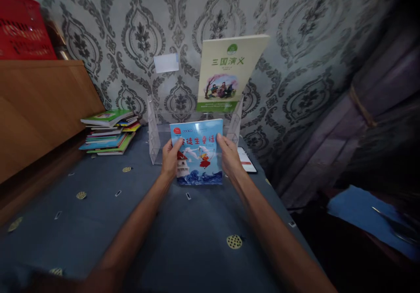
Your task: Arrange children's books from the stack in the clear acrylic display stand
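Note:
Between my two hands is a blue picture-covered book (200, 153), held upright with its front cover facing me. My left hand (171, 156) grips its left edge, thumb on the cover. On the opposite edge my right hand (229, 153) holds it the same way. Just behind the book stands a clear plastic rack (155, 131), partly hidden by it. A cream and green book (226, 72) rests upright at the right of the rack's upper level, its cover facing forward.
A stack of books (111, 133) lies at the left near a wooden cabinet (46, 105) with a red basket (24, 26) on top. A phone or tablet (247, 161) lies right of the rack. Patterned wallpaper (142, 35) rises behind; a curtain (337, 140) hangs at right.

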Action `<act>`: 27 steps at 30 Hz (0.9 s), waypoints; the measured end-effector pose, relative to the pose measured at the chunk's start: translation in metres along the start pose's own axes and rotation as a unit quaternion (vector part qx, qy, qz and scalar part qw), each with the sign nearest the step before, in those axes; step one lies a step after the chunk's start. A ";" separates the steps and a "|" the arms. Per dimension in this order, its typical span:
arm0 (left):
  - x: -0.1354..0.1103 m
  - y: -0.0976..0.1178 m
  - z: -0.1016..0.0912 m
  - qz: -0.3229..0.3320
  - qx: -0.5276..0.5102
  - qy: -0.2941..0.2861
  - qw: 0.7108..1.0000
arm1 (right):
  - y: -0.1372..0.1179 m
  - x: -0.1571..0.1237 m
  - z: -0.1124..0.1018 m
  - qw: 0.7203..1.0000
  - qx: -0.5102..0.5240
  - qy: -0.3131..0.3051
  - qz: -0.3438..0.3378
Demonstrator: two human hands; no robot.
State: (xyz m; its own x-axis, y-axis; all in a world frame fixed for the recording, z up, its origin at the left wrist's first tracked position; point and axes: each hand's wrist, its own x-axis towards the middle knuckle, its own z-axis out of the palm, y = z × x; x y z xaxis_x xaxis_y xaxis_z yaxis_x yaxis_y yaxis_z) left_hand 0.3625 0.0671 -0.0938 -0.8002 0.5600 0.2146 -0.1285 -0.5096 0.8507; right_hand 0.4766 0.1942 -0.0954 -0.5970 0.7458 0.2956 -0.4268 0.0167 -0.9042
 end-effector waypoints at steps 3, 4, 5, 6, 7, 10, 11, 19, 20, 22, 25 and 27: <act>0.000 -0.001 -0.001 0.012 0.003 -0.002 1.000 | 0.000 0.000 0.000 1.000 0.003 0.004 -0.007; 0.000 -0.002 -0.001 0.016 0.003 -0.002 1.000 | 0.000 0.000 0.000 1.000 0.003 0.003 -0.008; 0.000 -0.003 -0.001 0.017 0.003 -0.004 1.000 | -0.001 0.000 0.000 1.000 0.003 0.002 -0.008; 0.000 -0.003 -0.001 0.017 0.002 -0.007 1.000 | -0.001 0.000 0.000 1.000 0.002 0.002 -0.006; 0.000 -0.004 -0.001 0.017 0.001 -0.011 1.000 | -0.001 0.001 -0.001 1.000 0.002 0.004 -0.004; 0.000 -0.007 -0.002 0.023 0.000 -0.022 0.999 | -0.001 0.001 -0.002 1.000 0.001 0.014 -0.003; -0.001 -0.007 -0.002 0.024 0.002 -0.023 0.999 | 0.000 0.002 -0.002 1.000 -0.002 0.013 -0.002; 0.003 -0.005 -0.009 -0.040 -0.001 -0.067 0.997 | 0.004 0.002 -0.004 1.000 -0.015 0.021 0.013; 0.004 -0.004 -0.010 -0.057 0.003 -0.077 0.995 | 0.004 0.002 -0.004 1.000 -0.011 0.024 0.015; 0.006 -0.004 -0.012 -0.084 0.016 -0.090 0.992 | 0.004 0.002 -0.003 0.999 -0.003 0.029 0.014; 0.006 -0.005 -0.015 -0.104 0.035 -0.099 0.989 | 0.005 0.002 -0.004 0.999 -0.002 0.034 0.010; 0.005 -0.007 -0.016 -0.113 0.040 -0.106 0.987 | 0.006 0.003 -0.004 0.999 -0.004 0.032 0.011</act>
State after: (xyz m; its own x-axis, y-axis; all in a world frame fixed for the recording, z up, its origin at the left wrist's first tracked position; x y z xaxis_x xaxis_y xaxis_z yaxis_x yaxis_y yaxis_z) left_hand 0.3499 0.0630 -0.1067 -0.6144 0.7822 0.1033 -0.2368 -0.3076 0.9216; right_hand 0.4752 0.1990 -0.1011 -0.5612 0.7876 0.2544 -0.4080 0.0042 -0.9130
